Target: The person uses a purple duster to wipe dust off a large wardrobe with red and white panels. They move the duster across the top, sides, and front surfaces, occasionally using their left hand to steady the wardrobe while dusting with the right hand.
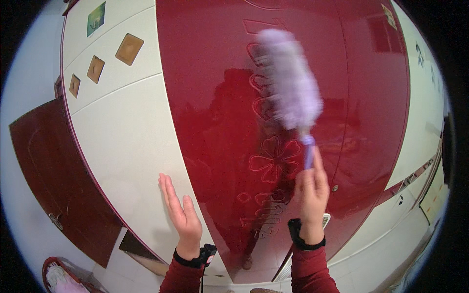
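A fluffy lilac duster (291, 78) is raised against or just before a glossy dark red cabinet door panel (216, 128); whether it touches cannot be told. Its head is blurred. The purple handle is gripped in my right hand (313, 190), with the index finger stretched along it. Engraved lettering and a flower outline (274, 160) run down the red panel, partly behind the duster. My left hand (183, 216) holds nothing; its thumb stands apart from the fingers in front of the cream door panel (121, 157). Black bands circle both wrists.
Brown diamond-shaped tiles (129, 49) and a green picture (96, 20) decorate the cream panel. A small round lock (335, 188) sits low on the red panel. At left is a dark brown room door (62, 175); below it stands a red-rimmed chair (49, 271) with cloth on it.
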A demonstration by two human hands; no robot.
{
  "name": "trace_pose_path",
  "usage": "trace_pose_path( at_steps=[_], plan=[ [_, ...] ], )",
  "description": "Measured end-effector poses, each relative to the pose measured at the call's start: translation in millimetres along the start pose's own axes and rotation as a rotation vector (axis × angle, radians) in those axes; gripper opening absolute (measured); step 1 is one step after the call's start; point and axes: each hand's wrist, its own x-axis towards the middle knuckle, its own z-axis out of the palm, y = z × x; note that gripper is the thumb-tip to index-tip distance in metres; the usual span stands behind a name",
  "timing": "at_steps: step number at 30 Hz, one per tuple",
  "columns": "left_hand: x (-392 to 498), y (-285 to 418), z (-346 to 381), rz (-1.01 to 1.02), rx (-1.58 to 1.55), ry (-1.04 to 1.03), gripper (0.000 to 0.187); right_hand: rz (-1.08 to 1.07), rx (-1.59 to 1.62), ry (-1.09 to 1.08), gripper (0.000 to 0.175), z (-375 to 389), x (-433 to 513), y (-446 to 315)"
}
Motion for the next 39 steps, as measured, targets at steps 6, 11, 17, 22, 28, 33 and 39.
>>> trace_pose_path(
  at_steps=[6, 11, 17, 22, 28, 33, 39],
  plan=[
    [-3, 0, 5, -0.032, 0.027, -0.066, 0.059, -0.030, 0.178, 0.374, 0.054, -28, 11, -10],
    [-8, -2, -4, -0.110, -0.081, -0.044, 0.061, 0.019, -0.050, 0.003, 0.054, 25, -20, 17],
    [-10, -13, -24, -0.187, -0.086, 0.034, 0.060, -0.212, -0.407, -0.513, 0.054, 80, -72, 35],
    [-12, -23, -30, -0.207, -0.106, 0.073, 0.059, 0.001, -0.393, -0.657, 0.060, 86, -84, 41],
    [-11, -25, -26, -0.170, -0.087, 0.050, 0.058, -0.022, -0.389, -0.260, 0.050, 65, -74, 41],
    [-11, -25, -21, -0.149, -0.113, 0.033, 0.057, -0.375, -0.603, 0.034, 0.055, 43, -62, 33],
    [-8, -28, -16, -0.087, -0.104, 0.025, 0.056, -0.301, -0.693, 0.098, 0.061, 27, -52, 22]
  ],
)
